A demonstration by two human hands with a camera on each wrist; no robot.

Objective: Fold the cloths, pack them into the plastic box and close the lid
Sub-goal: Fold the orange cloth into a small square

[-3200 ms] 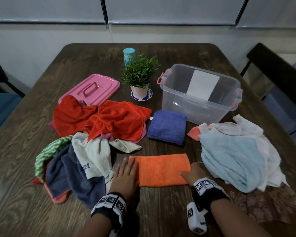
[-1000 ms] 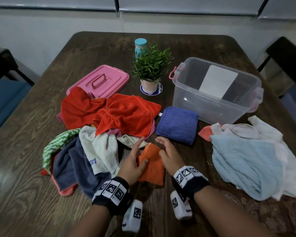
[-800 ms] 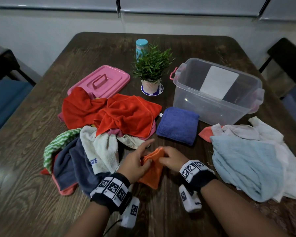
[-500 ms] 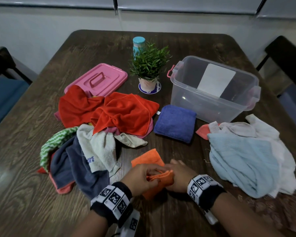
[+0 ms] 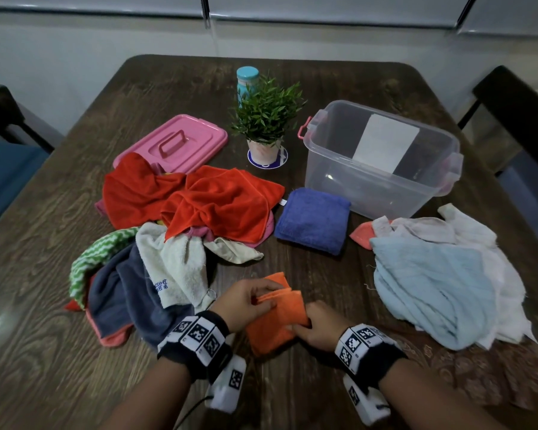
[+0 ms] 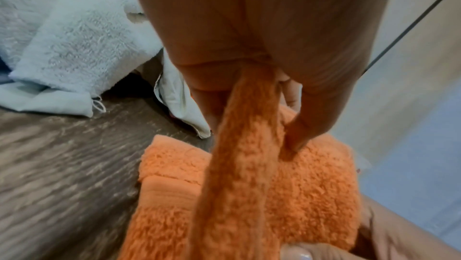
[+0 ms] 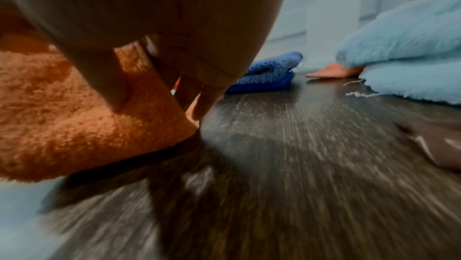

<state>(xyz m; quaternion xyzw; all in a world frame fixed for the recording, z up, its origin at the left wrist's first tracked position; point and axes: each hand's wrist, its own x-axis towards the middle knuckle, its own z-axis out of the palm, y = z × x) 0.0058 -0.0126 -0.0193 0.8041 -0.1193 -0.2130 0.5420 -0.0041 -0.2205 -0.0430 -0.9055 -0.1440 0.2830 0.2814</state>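
A small orange cloth [image 5: 277,318], folded into layers, lies near the table's front edge. My left hand [image 5: 249,301] pinches its upper left edge; the left wrist view shows the orange cloth [image 6: 249,185] caught between thumb and fingers. My right hand [image 5: 317,325] grips its lower right side, and the orange cloth [image 7: 62,122] fills the right wrist view's left. A folded blue cloth [image 5: 312,220] lies in front of the clear plastic box [image 5: 382,184], which stands open. The pink lid [image 5: 171,144] lies at the back left.
A heap of red, white, navy and green cloths [image 5: 168,231] covers the left. A pale blue and white pile [image 5: 441,274] lies right. A potted plant [image 5: 266,119] and a teal bottle [image 5: 247,80] stand mid-back. Chairs flank the table [image 5: 44,352].
The long orange cloth was folded in half, then both hands gathered it up and folded it again, drawing it toward the front edge. The head view shifted slightly.
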